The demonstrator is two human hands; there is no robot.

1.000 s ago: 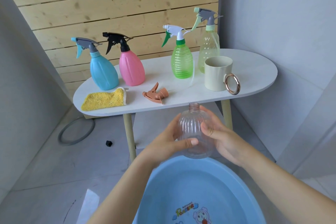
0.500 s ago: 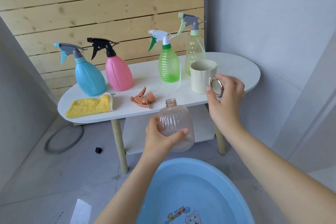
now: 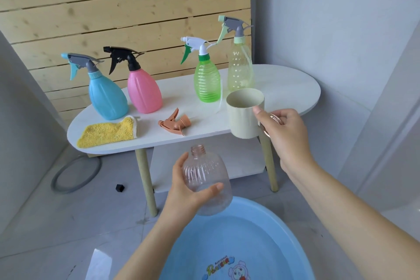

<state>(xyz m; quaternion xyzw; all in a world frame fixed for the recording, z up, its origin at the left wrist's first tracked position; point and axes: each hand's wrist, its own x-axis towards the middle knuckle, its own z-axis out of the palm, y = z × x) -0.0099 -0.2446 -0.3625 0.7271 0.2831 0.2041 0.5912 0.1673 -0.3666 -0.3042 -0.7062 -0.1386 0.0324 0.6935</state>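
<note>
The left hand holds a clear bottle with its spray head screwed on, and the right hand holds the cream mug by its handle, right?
Not quite. In the head view the clear bottle in the left hand has a bare, open neck; an orange spray head lies on the table. The right hand does hold the cream mug by its handle.

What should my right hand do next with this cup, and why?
Probably bring the cup over to the clear bottle: the right hand grips its ring handle, and the left hand holds that bottle uncapped and upright above the blue basin.
</note>
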